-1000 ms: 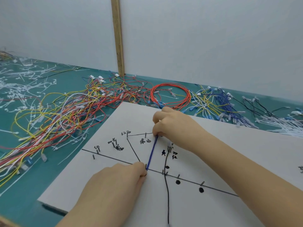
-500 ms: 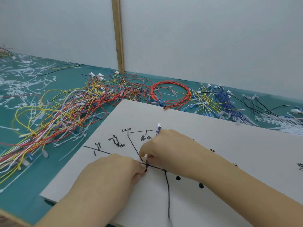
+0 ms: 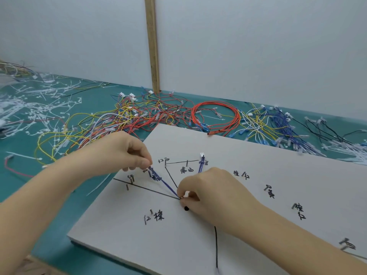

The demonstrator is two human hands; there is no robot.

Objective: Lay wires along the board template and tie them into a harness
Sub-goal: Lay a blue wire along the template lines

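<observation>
On the board template point(image 3: 258, 155), the blue wire point(image 3: 168, 187) is pinched at its 10 o'clock end by the left hand point(image 3: 127, 151) and pinned at the junction by the curled right hand point(image 3: 208, 187), so routing is judged underway, and seating around the pin is needed next.

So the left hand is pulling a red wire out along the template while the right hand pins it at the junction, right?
Not quite: the wire is blue, not red, as the head view shows. The left hand pinches its far end near the marked branch on the board template, and the right hand holds it down at the junction of the drawn lines.
</observation>
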